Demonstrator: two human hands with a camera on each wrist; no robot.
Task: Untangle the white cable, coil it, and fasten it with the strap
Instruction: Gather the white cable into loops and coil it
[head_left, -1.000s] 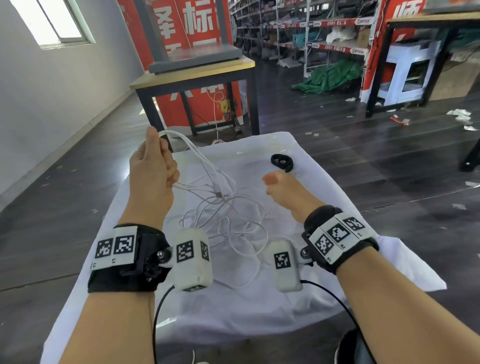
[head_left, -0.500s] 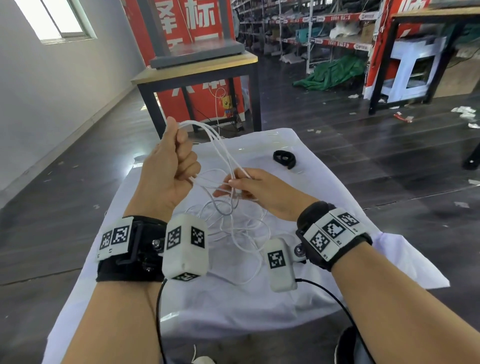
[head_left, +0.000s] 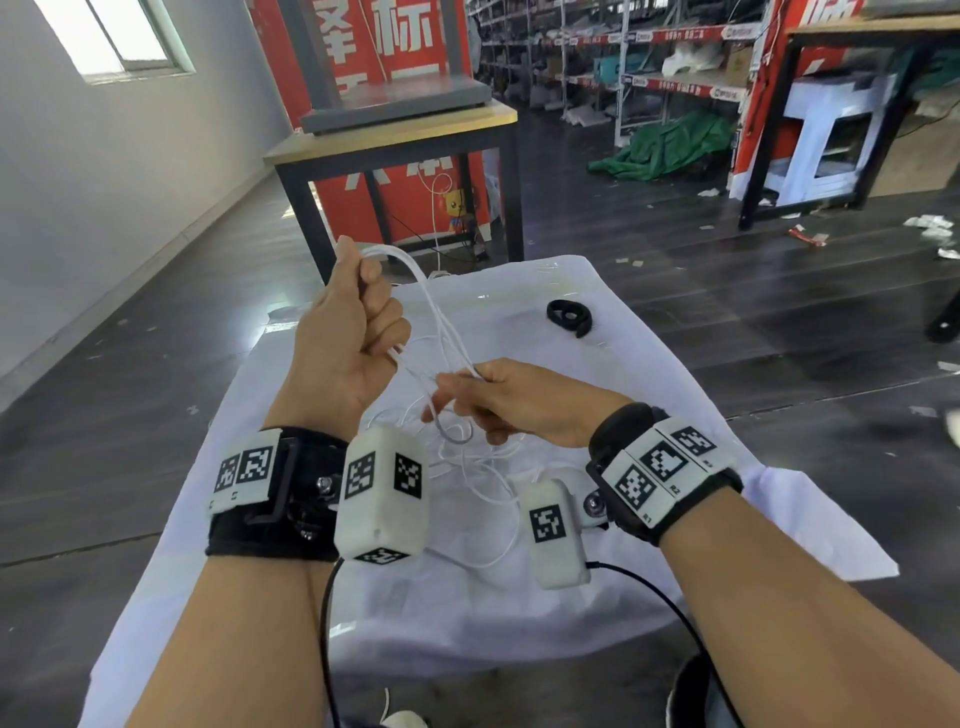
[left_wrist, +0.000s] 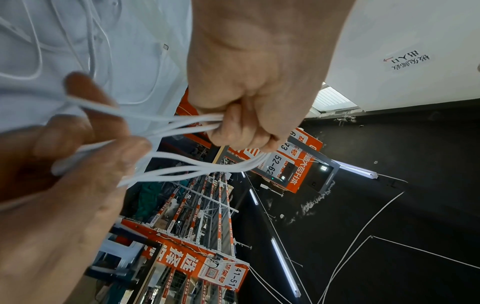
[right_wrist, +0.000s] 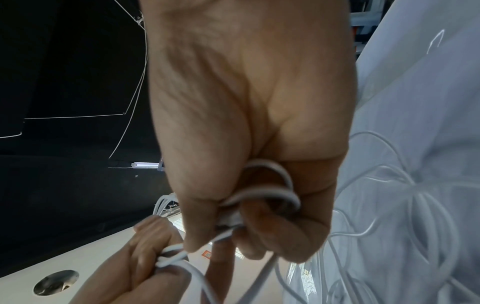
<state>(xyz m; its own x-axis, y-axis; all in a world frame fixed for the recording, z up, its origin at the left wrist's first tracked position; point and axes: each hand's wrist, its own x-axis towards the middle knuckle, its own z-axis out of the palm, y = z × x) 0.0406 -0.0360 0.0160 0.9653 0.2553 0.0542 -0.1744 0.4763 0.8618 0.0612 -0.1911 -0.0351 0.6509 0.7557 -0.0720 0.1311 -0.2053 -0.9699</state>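
The left hand (head_left: 348, 332) is raised above the counter, fist closed around several gathered strands of the thin white cable (head_left: 441, 322), which arch out over its top. The right hand (head_left: 511, 400) sits just beside and lower, thumb and fingers pinching the same strands with a small loop curled in its palm. The rest of the cable lies in loose tangled loops on the white cloth-covered counter (head_left: 649, 405) beneath both hands. The black looped strap (head_left: 569, 317) rests on the cloth farther back, well apart.

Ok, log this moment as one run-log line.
stage: coiling | left hand: grips white cable loops | right hand: pinches strands | strap: untouched on cloth | rest of cable: loose on cloth
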